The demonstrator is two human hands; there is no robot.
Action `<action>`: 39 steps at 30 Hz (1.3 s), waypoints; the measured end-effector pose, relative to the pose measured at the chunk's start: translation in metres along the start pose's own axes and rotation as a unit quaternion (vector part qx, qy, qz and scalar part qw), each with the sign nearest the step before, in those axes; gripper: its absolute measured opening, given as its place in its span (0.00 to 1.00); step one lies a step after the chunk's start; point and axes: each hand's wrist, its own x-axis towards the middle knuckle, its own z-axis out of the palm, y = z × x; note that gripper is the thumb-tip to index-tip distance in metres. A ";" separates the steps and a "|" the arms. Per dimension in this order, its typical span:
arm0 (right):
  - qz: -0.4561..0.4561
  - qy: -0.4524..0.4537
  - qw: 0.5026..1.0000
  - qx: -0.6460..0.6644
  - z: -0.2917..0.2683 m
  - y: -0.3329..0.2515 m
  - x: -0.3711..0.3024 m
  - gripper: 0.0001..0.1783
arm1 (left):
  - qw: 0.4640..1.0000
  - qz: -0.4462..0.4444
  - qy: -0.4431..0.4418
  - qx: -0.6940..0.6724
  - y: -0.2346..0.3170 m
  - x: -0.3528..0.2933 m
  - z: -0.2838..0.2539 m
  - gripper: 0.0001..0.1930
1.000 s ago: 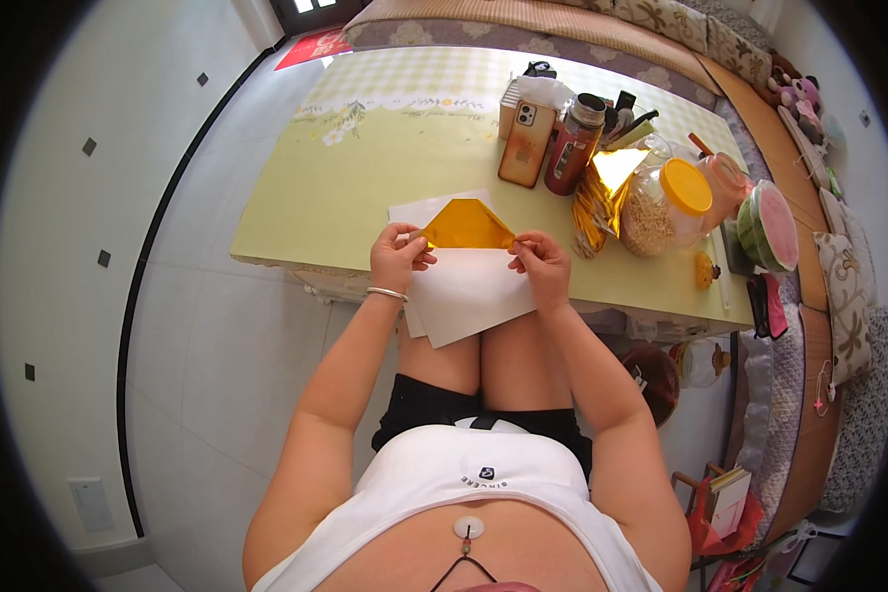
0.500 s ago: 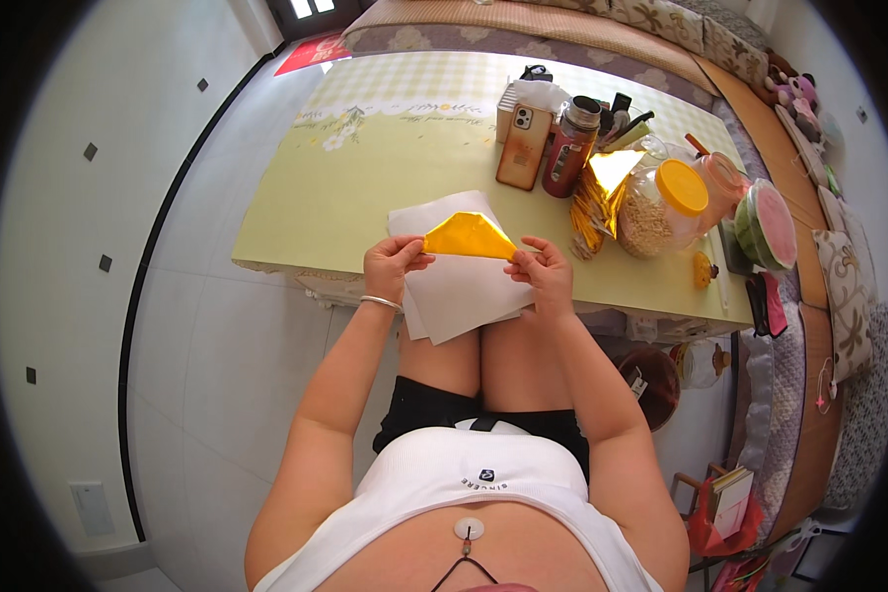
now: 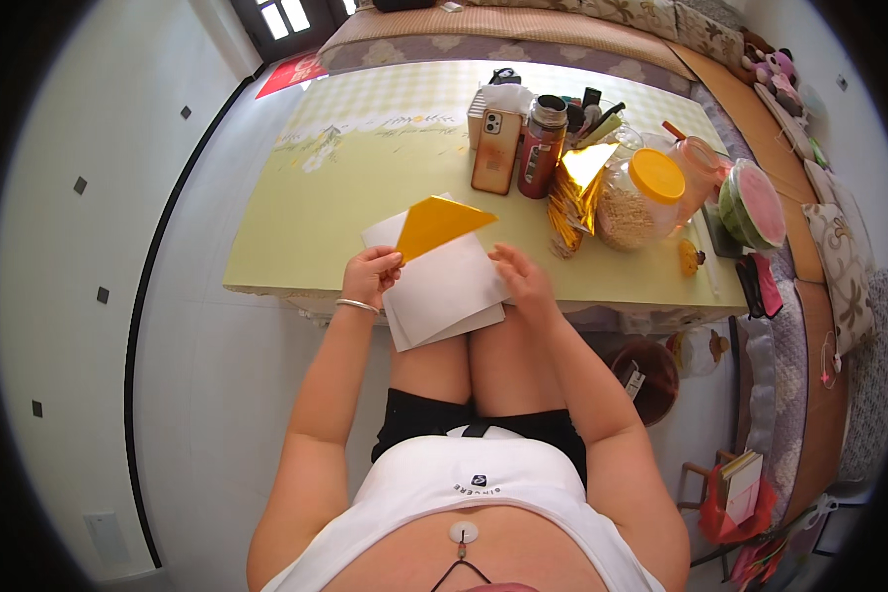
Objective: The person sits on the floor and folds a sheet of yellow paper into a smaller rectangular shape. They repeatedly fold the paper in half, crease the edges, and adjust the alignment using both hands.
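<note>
A folded sheet of shiny gold paper [image 3: 439,227] is pinched at its lower left corner by my left hand [image 3: 372,276]. The gold sheet slants upward to the right, and its right tip is free. Beneath it lie white paper sheets [image 3: 444,293], overlapping the table edge and reaching over my lap. My right hand [image 3: 526,286] is apart from the gold paper, its fingers loosely spread beside the right edge of the white sheets. A bundle of gold foil paper pieces [image 3: 574,202] rests farther right on the table.
On the green table [image 3: 306,227] stand a phone [image 3: 496,153], a red thermos [image 3: 541,148], a yellow-lidded jar [image 3: 641,202] and a cut watermelon [image 3: 753,205]. A brown bin [image 3: 646,380] sits on the floor right of my legs.
My right hand has let go of the gold paper's right corner and drawn slightly down. The gold paper, still in my left hand, has tilted, its right end rising. The white sheets have turned slightly.
</note>
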 end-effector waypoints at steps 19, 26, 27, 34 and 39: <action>-0.043 -0.103 0.981 -0.160 0.028 0.060 -0.012 0.23 | 0.951 -0.194 -0.102 -0.220 0.001 0.009 0.293 0.06; -0.160 -0.058 0.951 -0.257 0.012 0.028 -0.016 0.22 | 0.975 -0.164 -0.012 -0.150 0.004 0.018 0.336 0.17; -0.146 -0.060 0.957 -0.243 0.013 0.023 -0.016 0.23 | 0.976 -0.165 -0.015 -0.143 0.006 0.018 0.335 0.18; -0.196 -0.104 0.903 -0.367 0.003 0.017 -0.017 0.35 | 0.994 0.071 -0.032 0.081 -0.008 0.025 0.235 0.15; -0.171 -0.093 0.909 -0.369 0.004 0.017 -0.019 0.28 | 0.879 0.300 -0.036 0.368 -0.002 -0.006 0.097 0.14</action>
